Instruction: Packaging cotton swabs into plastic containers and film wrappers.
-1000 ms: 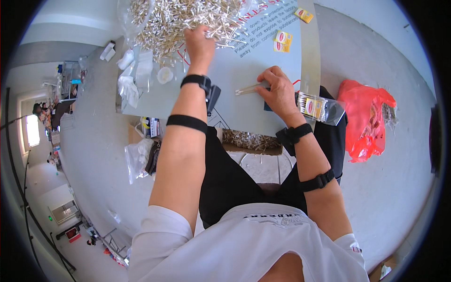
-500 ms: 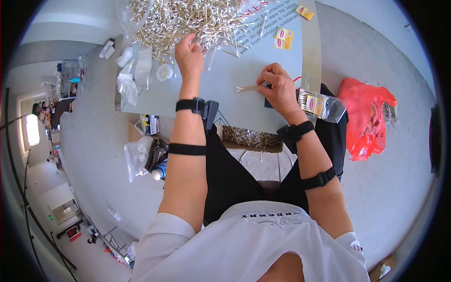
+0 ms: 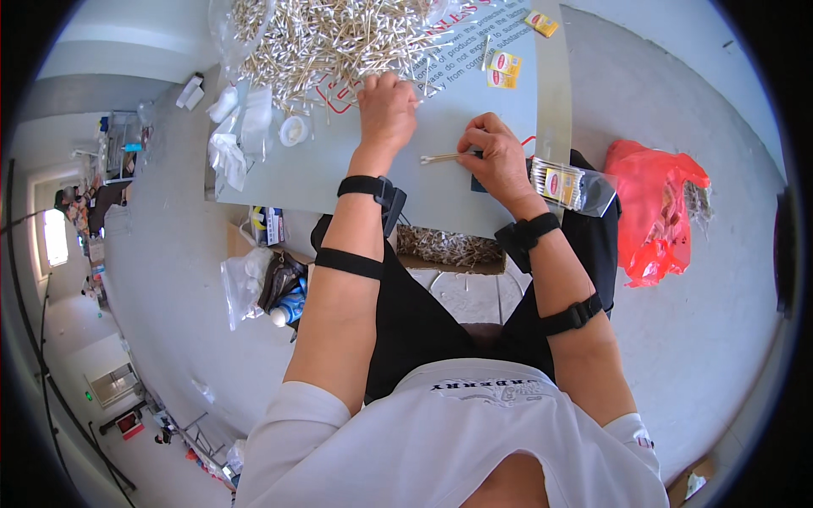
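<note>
Pinched between the fingers of my right hand [image 3: 498, 159] is a small bunch of cotton swabs [image 3: 439, 158], their tips pointing left above the table [image 3: 339, 182]. My left hand [image 3: 388, 114] is at the near edge of a large heap of loose cotton swabs [image 3: 339, 38]. Its fingers are curled downward and closed, and the fingertips are hidden, so what they hold does not show. Beside my right wrist lies a clear pack of cotton swabs [image 3: 559, 184] with a yellow label.
Yellow cards [image 3: 504, 69] lie at the table's far right. A small white round tub [image 3: 294, 130] and crumpled white plastic [image 3: 227, 151] are on the left. A red plastic bag [image 3: 652, 212] hangs at the right. Below the table edge is a box of swabs [image 3: 449, 247].
My left hand has moved right and slightly nearer along the edge of the heap. My right hand keeps its pinch on the swabs, almost in place. The view has shifted slightly.
</note>
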